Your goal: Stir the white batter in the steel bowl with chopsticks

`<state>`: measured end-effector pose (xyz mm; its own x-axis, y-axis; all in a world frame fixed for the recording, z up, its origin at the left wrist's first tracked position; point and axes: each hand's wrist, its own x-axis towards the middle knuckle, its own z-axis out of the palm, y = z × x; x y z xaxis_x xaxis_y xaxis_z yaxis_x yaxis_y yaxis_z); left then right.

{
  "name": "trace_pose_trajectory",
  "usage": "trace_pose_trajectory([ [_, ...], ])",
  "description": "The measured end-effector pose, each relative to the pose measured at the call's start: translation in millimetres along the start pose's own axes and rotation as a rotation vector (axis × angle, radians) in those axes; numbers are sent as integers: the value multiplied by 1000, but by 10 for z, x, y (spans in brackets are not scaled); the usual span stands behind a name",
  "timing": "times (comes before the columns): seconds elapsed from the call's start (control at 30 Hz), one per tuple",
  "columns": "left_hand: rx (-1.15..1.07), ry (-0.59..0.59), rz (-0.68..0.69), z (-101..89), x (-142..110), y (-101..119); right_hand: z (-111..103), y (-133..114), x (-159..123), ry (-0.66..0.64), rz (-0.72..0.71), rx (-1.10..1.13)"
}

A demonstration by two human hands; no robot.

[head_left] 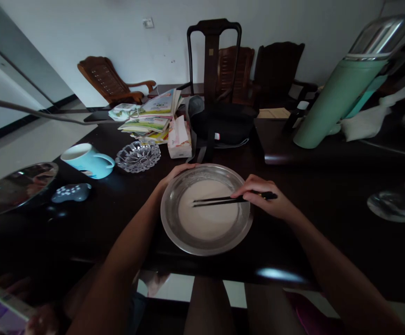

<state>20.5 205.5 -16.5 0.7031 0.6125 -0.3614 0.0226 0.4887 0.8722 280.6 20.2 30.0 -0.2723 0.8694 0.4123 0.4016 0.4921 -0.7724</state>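
Note:
A wide metal bowl (169, 228) stands on the dark table in front of me, with a pale, whitish mass (207, 223) in it; whether it is flour or a thin batter I cannot tell. My left hand (181, 171) holds the bowl's far left rim, its fingers partly hidden behind the edge. Between the fingers of my right hand (263, 195) is a pair of black chopsticks (216, 201). Their tips point left over the middle of the bowl, at or just above the pale surface.
Left of the bowl are a blue mug (89, 160), a glass dish (138, 156), a grey controller (71, 192) and another metal bowl (21, 188). Behind stand tissues (180, 139), booklets (153, 116) and a black bag (223, 123). A green thermos (341, 93) is at right. Another person's hand holds a phone (9, 302).

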Motion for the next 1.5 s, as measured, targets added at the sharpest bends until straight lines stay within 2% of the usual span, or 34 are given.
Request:
trace_pose_trajectory([
  [0.1, 3, -31, 9, 5, 5, 9, -100, 18, -16, 181, 16, -65],
  [0.17, 10, -40, 22, 36, -10, 27, -198, 25, -39, 302, 34, -7],
  [0.23, 25, -29, 38, 82, -38, 50, -261, 28, -59, 368, 31, 121],
  [0.3, 42, -21, 47, 132, -75, 77, -259, 22, -67, 337, 24, 226],
  [0.33, 50, -17, 49, 155, -93, 91, -234, 15, -64, 282, 24, 243],
  [0.43, 64, -2, 36, 202, -133, 123, -104, -10, -38, 58, 24, 171],
  [0.53, 59, 6, 25, 215, -138, 135, -11, -23, -10, -29, -17, 72],
  [0.7, 19, 17, 2, 206, -117, 120, -120, 9, -24, 184, -2, -38],
  [0.77, 22, 24, 7, 204, -112, 115, -193, 29, -44, 287, 29, 45],
  [0.83, 29, 23, 10, 206, -112, 116, -229, 40, -60, 328, 49, 176],
  [0.93, 29, 29, -2, 213, -118, 128, -186, 23, -62, 203, 44, 262],
  [1.07, 24, 15, -8, 204, -124, 128, -34, -19, -22, -16, 6, 104],
  [1.13, 3, 9, -10, 183, -116, 112, 0, -20, -7, -8, -3, 19],
  [1.23, -21, 38, -26, 136, -90, 78, -60, 3, -13, 132, -2, -64],
  [1.37, -22, 15, -17, 76, -49, 44, -205, 38, -53, 336, 45, 63],
  [1.43, -25, -10, -6, 53, -34, 32, -217, 40, -62, 324, 61, 193],
  [1.5, -25, -20, -2, 37, -27, 22, -170, 25, -54, 207, 58, 243],
])
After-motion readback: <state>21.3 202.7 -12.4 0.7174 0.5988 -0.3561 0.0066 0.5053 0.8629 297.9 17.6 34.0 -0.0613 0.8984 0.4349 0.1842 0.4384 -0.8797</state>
